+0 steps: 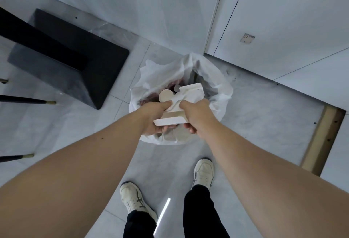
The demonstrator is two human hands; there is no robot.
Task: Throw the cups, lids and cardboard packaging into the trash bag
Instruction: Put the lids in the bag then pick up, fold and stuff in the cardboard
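A white trash bag [221, 88] stands open on the floor in front of me, with dark and reddish waste inside. Directly over its mouth I hold a white cardboard packaging [186, 94], bent and folded, with a round beige lid or cup bottom [165, 95] showing at its far left. My left hand [154, 116] grips the packaging's left side and near end. My right hand [195, 114] grips its right side, thumb on top. The undersides of both hands and whatever lies beneath the cardboard are hidden.
A dark table base [79, 58] stands on the tiled floor to the left, with thin black chair legs [28, 102] nearer the left edge. White cabinet doors [283, 20] rise at the right, over a wooden-edged floor gap [321, 139]. My shoes [203, 173] stand just behind the bag.
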